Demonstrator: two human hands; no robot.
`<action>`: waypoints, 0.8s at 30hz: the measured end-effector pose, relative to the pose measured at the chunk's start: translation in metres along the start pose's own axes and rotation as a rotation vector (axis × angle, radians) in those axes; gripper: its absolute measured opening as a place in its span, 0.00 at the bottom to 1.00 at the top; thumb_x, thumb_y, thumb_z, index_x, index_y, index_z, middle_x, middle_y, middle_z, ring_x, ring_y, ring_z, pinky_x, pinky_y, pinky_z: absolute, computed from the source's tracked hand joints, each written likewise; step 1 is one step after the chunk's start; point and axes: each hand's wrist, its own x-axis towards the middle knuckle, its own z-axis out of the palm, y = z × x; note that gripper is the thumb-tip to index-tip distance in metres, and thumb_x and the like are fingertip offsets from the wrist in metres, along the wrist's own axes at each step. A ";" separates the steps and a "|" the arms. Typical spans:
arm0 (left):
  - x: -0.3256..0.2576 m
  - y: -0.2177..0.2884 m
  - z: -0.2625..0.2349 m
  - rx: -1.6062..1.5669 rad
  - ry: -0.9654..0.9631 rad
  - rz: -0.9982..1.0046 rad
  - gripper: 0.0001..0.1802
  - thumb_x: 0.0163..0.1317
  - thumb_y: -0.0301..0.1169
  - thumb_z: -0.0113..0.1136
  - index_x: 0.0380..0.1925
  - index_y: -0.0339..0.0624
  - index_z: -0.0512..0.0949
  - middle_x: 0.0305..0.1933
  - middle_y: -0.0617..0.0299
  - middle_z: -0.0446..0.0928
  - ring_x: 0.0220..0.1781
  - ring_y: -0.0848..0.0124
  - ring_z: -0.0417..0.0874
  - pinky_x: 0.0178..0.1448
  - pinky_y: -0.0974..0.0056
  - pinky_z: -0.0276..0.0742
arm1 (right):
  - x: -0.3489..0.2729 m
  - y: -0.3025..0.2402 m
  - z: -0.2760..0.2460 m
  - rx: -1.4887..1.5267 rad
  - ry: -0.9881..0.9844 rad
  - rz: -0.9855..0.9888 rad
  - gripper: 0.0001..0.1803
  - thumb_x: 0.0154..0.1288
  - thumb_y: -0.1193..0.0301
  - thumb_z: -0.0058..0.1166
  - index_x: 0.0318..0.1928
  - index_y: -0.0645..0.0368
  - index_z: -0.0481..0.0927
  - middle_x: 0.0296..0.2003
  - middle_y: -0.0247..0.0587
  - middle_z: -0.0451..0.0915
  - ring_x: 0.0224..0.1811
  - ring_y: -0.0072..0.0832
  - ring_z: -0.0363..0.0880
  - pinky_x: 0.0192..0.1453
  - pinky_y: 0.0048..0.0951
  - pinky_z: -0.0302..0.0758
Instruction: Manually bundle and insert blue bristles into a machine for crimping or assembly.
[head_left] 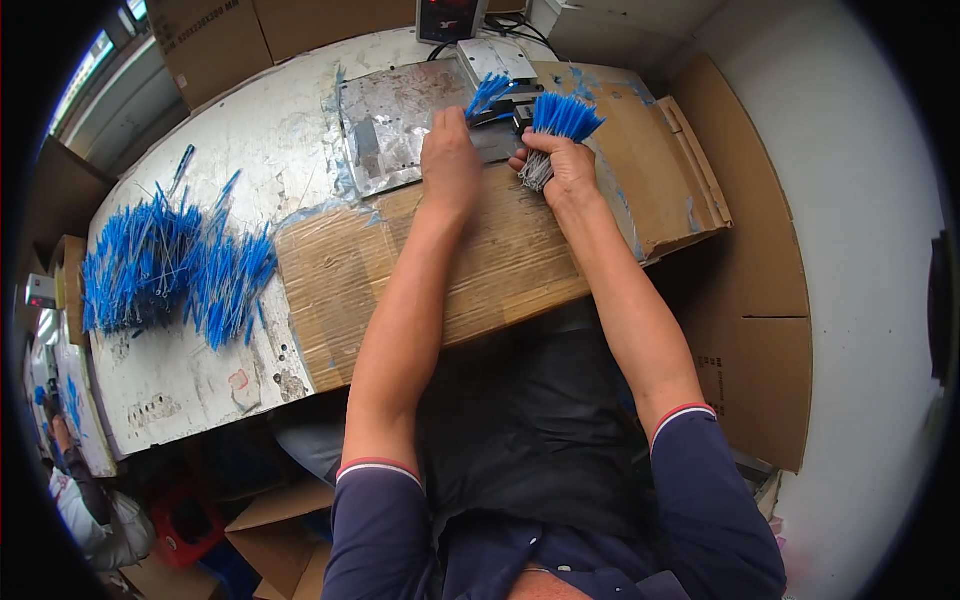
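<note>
My right hand (562, 160) grips a thick bundle of blue-tipped thin sticks (558, 122), blue ends up, pale ends poking out below the fist. My left hand (449, 150) pinches a smaller bunch of the same blue sticks (488, 93) and holds it against a small dark metal machine (513, 103) at the far side of the bench. Both hands sit close together above a metal plate (385, 125) and a cardboard sheet (480, 260).
A large heap of blue sticks (165, 270) lies on the left of the worn white bench (180, 390). A box with a red display (447, 18) stands behind the machine. Cardboard panels (745, 300) line the right side. Another person (85, 500) is at lower left.
</note>
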 end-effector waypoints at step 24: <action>0.001 0.009 -0.003 0.110 -0.070 -0.084 0.11 0.67 0.20 0.51 0.48 0.38 0.75 0.45 0.46 0.77 0.44 0.44 0.82 0.46 0.46 0.78 | -0.009 0.000 -0.019 -0.256 -0.132 -0.107 0.06 0.58 0.83 0.68 0.32 0.69 0.82 0.27 0.42 0.83 0.24 0.28 0.83 0.25 0.29 0.82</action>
